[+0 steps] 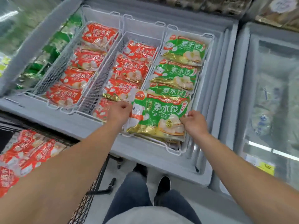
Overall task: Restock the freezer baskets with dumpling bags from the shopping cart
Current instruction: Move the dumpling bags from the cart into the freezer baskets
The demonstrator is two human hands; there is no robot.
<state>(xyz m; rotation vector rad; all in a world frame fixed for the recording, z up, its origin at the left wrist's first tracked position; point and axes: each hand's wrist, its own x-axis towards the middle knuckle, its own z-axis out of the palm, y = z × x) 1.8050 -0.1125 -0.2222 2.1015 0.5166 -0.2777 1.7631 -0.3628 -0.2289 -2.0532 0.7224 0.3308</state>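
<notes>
Red bags (124,68) fill baskets beside green bag (160,113).

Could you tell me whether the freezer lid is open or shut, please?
Open: the baskets lie uncovered, and both hands reach a green bag inside.

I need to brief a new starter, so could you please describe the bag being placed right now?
In the open chest freezer, find the rightmost wire basket, stacked with green bags. The green dumpling bag lies nearest its front edge. Alone among them, it is gripped by both hands, left hand and right hand.
</notes>
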